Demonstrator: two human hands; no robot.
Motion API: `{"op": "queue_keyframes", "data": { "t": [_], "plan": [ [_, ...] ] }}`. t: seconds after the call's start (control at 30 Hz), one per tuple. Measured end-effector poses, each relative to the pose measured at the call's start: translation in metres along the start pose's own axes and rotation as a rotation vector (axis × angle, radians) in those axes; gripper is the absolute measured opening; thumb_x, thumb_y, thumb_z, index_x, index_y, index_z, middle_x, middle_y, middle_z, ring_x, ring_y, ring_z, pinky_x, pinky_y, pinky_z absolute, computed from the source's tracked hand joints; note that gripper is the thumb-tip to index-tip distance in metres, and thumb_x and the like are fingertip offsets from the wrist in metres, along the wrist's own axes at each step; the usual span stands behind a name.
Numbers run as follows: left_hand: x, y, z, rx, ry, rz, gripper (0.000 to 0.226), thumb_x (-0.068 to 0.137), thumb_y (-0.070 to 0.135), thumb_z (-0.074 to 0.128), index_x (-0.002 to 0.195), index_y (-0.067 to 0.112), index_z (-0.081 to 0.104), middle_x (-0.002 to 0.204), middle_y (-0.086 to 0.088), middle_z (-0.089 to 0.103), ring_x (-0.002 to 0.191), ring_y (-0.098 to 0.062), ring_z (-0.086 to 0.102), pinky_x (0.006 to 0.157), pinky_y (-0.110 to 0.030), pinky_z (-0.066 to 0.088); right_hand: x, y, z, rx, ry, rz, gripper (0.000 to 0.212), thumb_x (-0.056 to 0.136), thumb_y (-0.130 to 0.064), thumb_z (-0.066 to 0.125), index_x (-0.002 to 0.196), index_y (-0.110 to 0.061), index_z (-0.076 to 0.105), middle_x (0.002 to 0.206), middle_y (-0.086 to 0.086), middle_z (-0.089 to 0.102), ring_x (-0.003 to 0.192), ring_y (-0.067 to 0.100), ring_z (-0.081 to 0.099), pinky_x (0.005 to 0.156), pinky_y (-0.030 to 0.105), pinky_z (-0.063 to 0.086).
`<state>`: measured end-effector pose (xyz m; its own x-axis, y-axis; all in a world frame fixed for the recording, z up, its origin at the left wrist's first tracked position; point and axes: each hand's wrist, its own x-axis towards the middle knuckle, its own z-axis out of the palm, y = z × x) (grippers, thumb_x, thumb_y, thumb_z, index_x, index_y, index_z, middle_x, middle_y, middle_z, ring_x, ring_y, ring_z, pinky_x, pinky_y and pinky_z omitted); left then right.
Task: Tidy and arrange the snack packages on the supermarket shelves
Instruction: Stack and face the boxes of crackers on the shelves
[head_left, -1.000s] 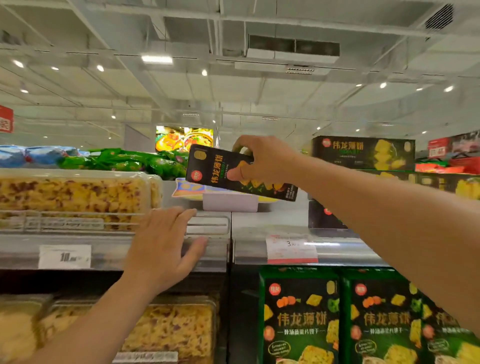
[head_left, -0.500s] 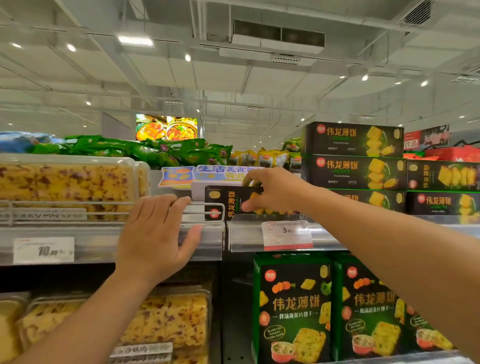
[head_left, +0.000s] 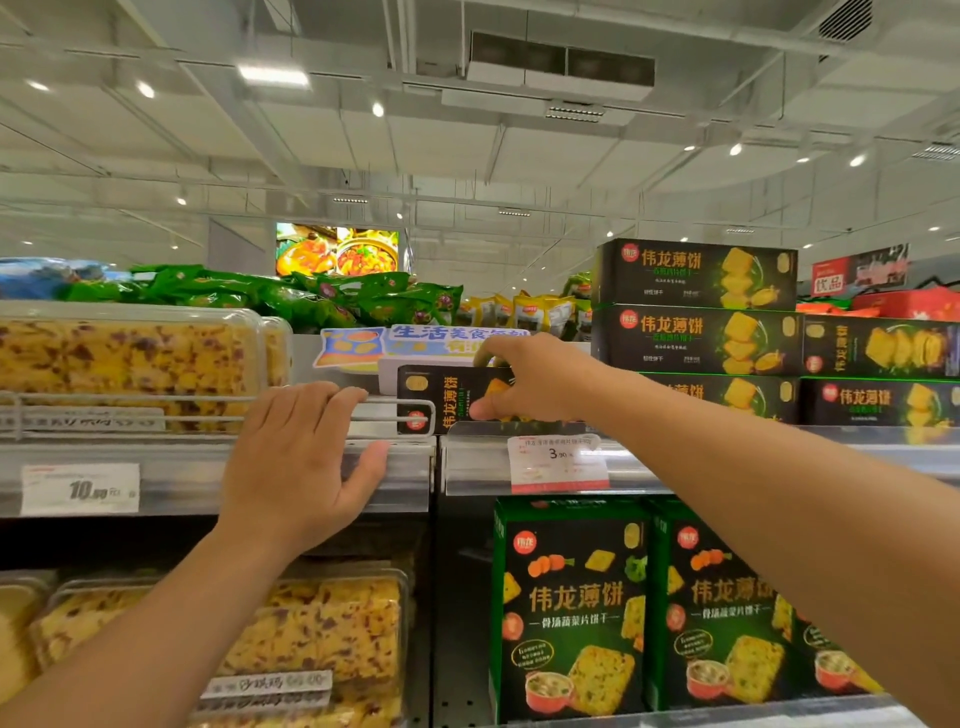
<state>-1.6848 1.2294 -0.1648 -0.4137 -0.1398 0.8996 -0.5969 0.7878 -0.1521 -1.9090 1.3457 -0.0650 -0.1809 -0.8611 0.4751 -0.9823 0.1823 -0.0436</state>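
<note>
My right hand (head_left: 540, 379) grips a black biscuit box (head_left: 447, 397) with yellow lettering, which lies on its long side at the left end of the top shelf (head_left: 649, 462). To its right stands a stack of the same black boxes (head_left: 696, 306), three high. My left hand (head_left: 301, 457) rests flat with fingers spread on the wire rail and front edge of the neighbouring shelf (head_left: 171, 478), holding nothing. The box's right half is hidden behind my right hand.
Clear tubs of yellow cake (head_left: 130, 358) fill the left shelf, with more tubs (head_left: 311, 639) below. Green upright biscuit boxes (head_left: 571, 608) stand on the lower right shelf. Green snack bags (head_left: 322, 296) lie behind. A price tag (head_left: 558, 462) hangs on the shelf edge.
My right hand has lowered the black box from the air down onto the top shelf and levelled it. The left hand has stayed on the shelf edge.
</note>
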Motion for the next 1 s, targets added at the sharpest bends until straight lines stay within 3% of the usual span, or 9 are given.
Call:
{"op": "queue_keyframes", "data": {
  "t": [0.1, 0.17, 0.33, 0.47, 0.6, 0.7, 0.77, 0.87, 1.0],
  "plan": [
    [0.004, 0.003, -0.003, -0.022, -0.026, -0.028, 0.053, 0.086, 0.047, 0.040, 0.109, 0.004, 0.061, 0.091, -0.009, 0.058, 0.084, -0.030, 0.053, 0.077, -0.042, 0.037, -0.004, 0.001, -0.007, -0.015, -0.006, -0.018, 0.062, 0.080, -0.055, 0.068, 0.133, -0.035, 0.043, 0.124, -0.001, 0.059, 0.089, 0.015, 0.062, 0.066, 0.028, 0.055],
    [0.009, 0.007, -0.005, -0.055, -0.030, -0.063, 0.053, 0.085, 0.048, 0.039, 0.108, 0.006, 0.061, 0.087, -0.006, 0.057, 0.081, -0.028, 0.053, 0.073, -0.040, 0.036, -0.012, 0.009, -0.021, -0.016, 0.049, -0.061, 0.061, 0.083, -0.053, 0.066, 0.136, -0.033, 0.044, 0.132, -0.001, 0.056, 0.101, 0.018, 0.062, 0.075, 0.027, 0.051],
    [0.035, 0.031, -0.008, 0.008, -0.117, -0.073, 0.070, 0.084, 0.057, 0.033, 0.134, 0.012, 0.048, 0.123, -0.016, 0.056, 0.104, -0.037, 0.057, 0.082, -0.046, 0.043, -0.037, 0.053, -0.084, -0.012, 0.387, -0.096, 0.032, 0.092, -0.034, 0.061, 0.123, -0.024, 0.060, 0.120, -0.002, 0.064, 0.099, 0.012, 0.056, 0.083, 0.025, 0.041],
    [0.058, 0.063, -0.002, 0.135, -0.188, -0.145, 0.081, 0.083, 0.067, 0.016, 0.142, 0.019, 0.042, 0.125, -0.018, 0.057, 0.105, -0.039, 0.059, 0.079, -0.044, 0.044, -0.046, 0.094, -0.124, -0.116, 0.617, -0.063, 0.024, 0.090, -0.022, 0.060, 0.114, -0.018, 0.063, 0.116, 0.006, 0.062, 0.110, 0.024, 0.051, 0.086, 0.028, 0.035],
    [0.061, 0.077, 0.010, 0.192, -0.220, -0.187, 0.077, 0.082, 0.066, 0.016, 0.133, 0.022, 0.053, 0.118, -0.021, 0.057, 0.095, -0.043, 0.062, 0.074, -0.045, 0.046, -0.042, 0.121, -0.141, -0.155, 0.498, 0.058, 0.047, 0.088, -0.030, 0.063, 0.133, -0.023, 0.050, 0.136, 0.007, 0.052, 0.126, 0.025, 0.043, 0.095, 0.033, 0.036],
    [0.059, 0.077, 0.014, 0.207, -0.182, -0.167, 0.068, 0.085, 0.060, 0.025, 0.124, 0.017, 0.060, 0.107, -0.024, 0.062, 0.085, -0.043, 0.064, 0.067, -0.045, 0.046, -0.036, 0.131, -0.143, -0.082, 0.317, 0.168, 0.061, 0.088, -0.040, 0.063, 0.142, -0.028, 0.039, 0.142, 0.005, 0.048, 0.125, 0.027, 0.047, 0.091, 0.033, 0.039],
    [0.059, 0.077, 0.015, 0.211, -0.173, -0.150, 0.065, 0.086, 0.058, 0.027, 0.123, 0.016, 0.061, 0.108, -0.023, 0.062, 0.086, -0.042, 0.064, 0.066, -0.044, 0.046, -0.032, 0.136, -0.143, -0.051, 0.245, 0.165, 0.055, 0.088, -0.044, 0.061, 0.139, -0.030, 0.044, 0.133, 0.003, 0.056, 0.111, 0.021, 0.055, 0.081, 0.026, 0.042],
    [0.057, 0.078, 0.013, 0.217, -0.170, -0.134, 0.065, 0.087, 0.057, 0.027, 0.124, 0.016, 0.061, 0.111, -0.021, 0.062, 0.088, -0.041, 0.064, 0.067, -0.043, 0.046, -0.031, 0.137, -0.144, -0.067, 0.198, 0.134, 0.043, 0.087, -0.050, 0.061, 0.124, -0.031, 0.054, 0.101, -0.006, 0.063, 0.082, 0.009, 0.056, 0.062, 0.024, 0.040],
    [0.056, 0.079, 0.011, 0.212, -0.171, -0.128, 0.064, 0.088, 0.055, 0.028, 0.125, 0.014, 0.061, 0.111, -0.021, 0.062, 0.087, -0.039, 0.065, 0.067, -0.042, 0.046, -0.030, 0.138, -0.144, -0.129, 0.210, 0.135, 0.049, 0.084, -0.051, 0.065, 0.125, -0.030, 0.051, 0.099, -0.005, 0.058, 0.088, 0.017, 0.055, 0.069, 0.030, 0.039]
  ]
}}
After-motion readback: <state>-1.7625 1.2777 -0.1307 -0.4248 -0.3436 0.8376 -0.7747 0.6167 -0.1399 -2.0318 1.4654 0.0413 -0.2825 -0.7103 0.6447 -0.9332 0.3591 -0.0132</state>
